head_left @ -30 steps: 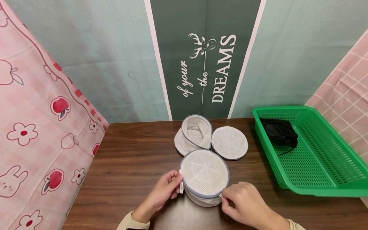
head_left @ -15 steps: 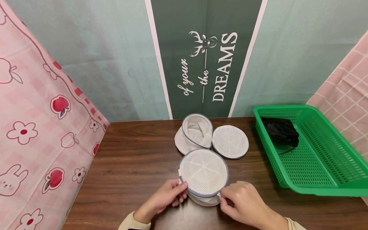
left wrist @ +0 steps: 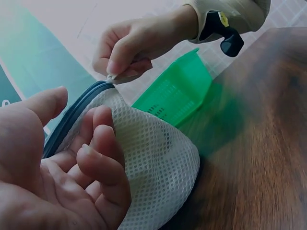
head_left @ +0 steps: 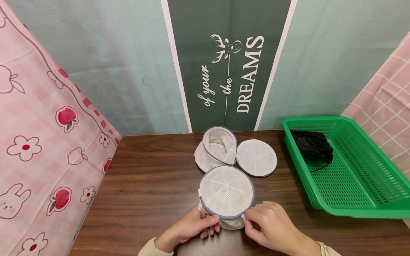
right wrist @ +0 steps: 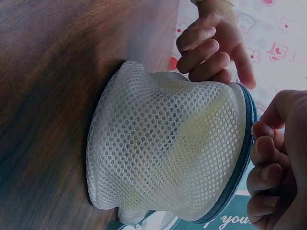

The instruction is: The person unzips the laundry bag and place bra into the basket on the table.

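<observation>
A round white mesh laundry bag (head_left: 227,192) with a blue-grey zippered rim stands upright on the table. Its lid lies over the top, and something pale yellow shows through the mesh wall (right wrist: 168,139) in the right wrist view. My right hand (head_left: 270,227) pinches the small zipper pull (left wrist: 110,78) at the near right of the rim. At the near left my left hand (head_left: 195,225) rests against the bag, thumb at the rim and fingers loosely bent beside the wall (left wrist: 158,153). A white fabric tab (head_left: 200,206) hangs from the rim's left side.
Behind it lies a second mesh bag (head_left: 205,160), unzipped, its round lid (head_left: 256,158) folded out to the right. A green plastic basket (head_left: 344,209) at the right holds a bundled black cloth item (head_left: 312,147). Printed cloths hang around the table (head_left: 144,185).
My left hand has let go of the white tab and slid right along the near rim toward my right hand. My right hand keeps its pinch on the zipper pull, nearly still.
</observation>
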`<state>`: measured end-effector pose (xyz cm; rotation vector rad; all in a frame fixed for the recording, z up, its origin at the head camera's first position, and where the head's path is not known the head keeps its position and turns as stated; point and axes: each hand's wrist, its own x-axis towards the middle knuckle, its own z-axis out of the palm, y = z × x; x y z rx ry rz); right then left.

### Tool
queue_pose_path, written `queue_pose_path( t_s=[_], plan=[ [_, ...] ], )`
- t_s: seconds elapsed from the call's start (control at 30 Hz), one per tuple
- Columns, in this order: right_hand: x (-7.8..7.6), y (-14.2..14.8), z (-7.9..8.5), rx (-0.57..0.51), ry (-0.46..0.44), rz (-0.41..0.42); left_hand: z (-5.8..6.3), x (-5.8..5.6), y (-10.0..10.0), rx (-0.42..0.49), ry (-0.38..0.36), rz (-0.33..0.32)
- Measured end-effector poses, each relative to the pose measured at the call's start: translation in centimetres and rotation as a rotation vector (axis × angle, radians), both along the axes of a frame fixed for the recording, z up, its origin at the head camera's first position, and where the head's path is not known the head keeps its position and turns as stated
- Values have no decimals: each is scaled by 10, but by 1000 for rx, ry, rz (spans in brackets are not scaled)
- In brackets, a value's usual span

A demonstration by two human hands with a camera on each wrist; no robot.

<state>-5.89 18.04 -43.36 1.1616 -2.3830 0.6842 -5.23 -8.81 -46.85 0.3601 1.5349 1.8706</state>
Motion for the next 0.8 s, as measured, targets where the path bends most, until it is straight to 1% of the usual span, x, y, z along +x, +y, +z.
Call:
queue_pose_path(
  t_s=[0.13, 0.3, 0.53, 0.7, 0.8],
  plan=[
    [0, -1, 0, -18, -2, 28, -1, 2, 4, 13, -15, 0],
    [-1, -2, 0, -33, 1, 69, -2, 4, 10, 29, -17, -29],
    [0, -6, 0, -37, -8, 87, -2, 3, 14, 50, -33, -34],
    [0, -8, 0, -32, -11, 95, -3, 3, 15, 70, -20, -52],
    [0, -8, -1, -29, -2, 92, -3, 3, 16, 77, -30, -45]
  ],
)
